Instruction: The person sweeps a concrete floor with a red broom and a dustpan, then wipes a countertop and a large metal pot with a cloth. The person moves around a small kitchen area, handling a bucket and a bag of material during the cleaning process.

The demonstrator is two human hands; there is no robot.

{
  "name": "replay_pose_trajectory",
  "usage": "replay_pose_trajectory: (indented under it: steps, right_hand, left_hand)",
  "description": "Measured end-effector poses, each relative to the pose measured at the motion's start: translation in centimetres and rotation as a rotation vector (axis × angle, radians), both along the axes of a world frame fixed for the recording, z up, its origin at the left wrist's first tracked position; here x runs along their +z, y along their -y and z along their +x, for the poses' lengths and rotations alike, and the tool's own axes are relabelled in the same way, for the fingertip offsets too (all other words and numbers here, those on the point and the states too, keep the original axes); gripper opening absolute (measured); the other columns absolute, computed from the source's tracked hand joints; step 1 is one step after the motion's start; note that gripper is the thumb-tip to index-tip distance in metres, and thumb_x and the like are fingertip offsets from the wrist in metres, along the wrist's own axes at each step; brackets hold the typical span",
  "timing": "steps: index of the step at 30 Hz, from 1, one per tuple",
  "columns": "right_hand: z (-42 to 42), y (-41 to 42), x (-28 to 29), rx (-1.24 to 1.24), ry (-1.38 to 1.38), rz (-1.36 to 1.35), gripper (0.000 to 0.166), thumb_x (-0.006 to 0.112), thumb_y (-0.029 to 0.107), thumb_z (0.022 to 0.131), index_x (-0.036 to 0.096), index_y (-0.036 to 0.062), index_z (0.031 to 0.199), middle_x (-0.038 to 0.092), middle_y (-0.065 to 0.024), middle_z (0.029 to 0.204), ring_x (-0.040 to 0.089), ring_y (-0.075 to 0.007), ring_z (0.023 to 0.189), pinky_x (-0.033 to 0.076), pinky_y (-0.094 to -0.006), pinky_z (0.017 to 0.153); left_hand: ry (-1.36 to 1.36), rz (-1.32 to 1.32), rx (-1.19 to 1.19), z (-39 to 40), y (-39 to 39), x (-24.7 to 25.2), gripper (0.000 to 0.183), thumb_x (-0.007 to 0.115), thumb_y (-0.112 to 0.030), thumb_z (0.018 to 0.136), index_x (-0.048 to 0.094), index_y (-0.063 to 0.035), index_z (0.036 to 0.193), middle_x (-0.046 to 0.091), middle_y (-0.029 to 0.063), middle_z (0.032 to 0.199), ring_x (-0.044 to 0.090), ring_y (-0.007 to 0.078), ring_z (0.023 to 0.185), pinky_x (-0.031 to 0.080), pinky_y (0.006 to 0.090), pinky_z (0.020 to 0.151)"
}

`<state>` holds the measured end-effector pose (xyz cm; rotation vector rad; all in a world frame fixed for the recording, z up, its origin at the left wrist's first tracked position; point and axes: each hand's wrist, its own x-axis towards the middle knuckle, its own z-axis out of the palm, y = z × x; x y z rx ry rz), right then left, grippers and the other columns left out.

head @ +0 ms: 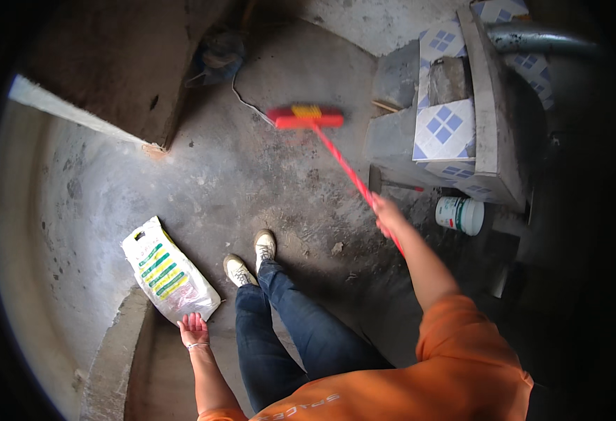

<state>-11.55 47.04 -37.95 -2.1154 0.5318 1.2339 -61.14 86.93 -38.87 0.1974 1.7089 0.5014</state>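
Note:
My right hand [388, 214] is closed around the red-striped handle of a broom [345, 164]. The red broom head, with a yellow patch on it, sits blurred over the concrete floor ahead of me. On my left, a white printed bag [173, 271] with a cut-out grip hole lies tilted, its green and yellow bands facing up. My left hand [194, 330], palm up and fingers loosely curled, overlaps the bag's near edge in the picture. Nothing shows in that palm; whether the fingertips touch the bag is unclear.
A tiled masonry stove [444, 129] stands to the right, with a metal pipe [545, 41] behind. A white plastic bucket [459, 216] lies beside its base. A low concrete ledge [118, 347] is at lower left. A cord [248, 103] runs near the broom head. A wall corner [163, 139] juts out at upper left.

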Motion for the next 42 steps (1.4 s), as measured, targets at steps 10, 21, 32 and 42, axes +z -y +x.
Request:
replay_pose_trajectory:
  steps: [10,21,32,42]
  right_hand:
    - [-11.3,3.6,-9.4,-0.059,0.047,0.095,0.046,0.034,0.025,0.091,0.023,0.0246,0.136,0.055,-0.0128,0.064,0.051,-0.0219,0.042,0.040,-0.0354,0.037]
    - [-20.1,3.8,4.0,0.250,-0.052,-0.001,0.047,0.041,0.023,0.089,0.027,0.0296,0.133,0.059,-0.0193,0.093,0.058,-0.0379,0.071,0.045,-0.0435,0.063]
    - [-28.0,7.4,-5.6,0.345,-0.015,-0.225,0.049,0.042,0.024,0.088,0.025,0.0356,0.132,0.059,-0.0191,0.087,0.059,-0.0366,0.078,0.047,-0.0449,0.066]
    - [-37.1,8.5,4.4,-0.279,-0.025,-0.195,0.037,0.042,0.027,0.089,0.044,0.0223,0.125,0.058,-0.0144,0.107,0.057,-0.0282,0.094,0.045,-0.0349,0.079]
  left_hand:
    - [-0.084,-0.069,-0.387,9.2,0.3,1.1,0.042,0.043,-0.049,0.086,0.049,-0.0140,0.109,0.059,0.0045,0.093,0.058,0.0205,0.081,0.047,0.0322,0.064]
    - [0.115,-0.070,-0.753,17.7,2.1,1.2,0.039,0.047,-0.048,0.084,0.052,-0.0147,0.105,0.060,0.0023,0.089,0.056,0.0175,0.080,0.043,0.0308,0.067]
    - [-0.059,-0.185,-1.084,13.6,-1.6,3.5,0.037,0.049,-0.045,0.083,0.052,-0.0133,0.102,0.058,0.0042,0.087,0.054,0.0199,0.077,0.041,0.0323,0.064]
    - [-0.185,-0.159,-1.261,13.1,-3.6,0.9,0.034,0.051,-0.038,0.084,0.055,-0.0075,0.099,0.059,0.0109,0.083,0.056,0.0231,0.070,0.046,0.0324,0.059]
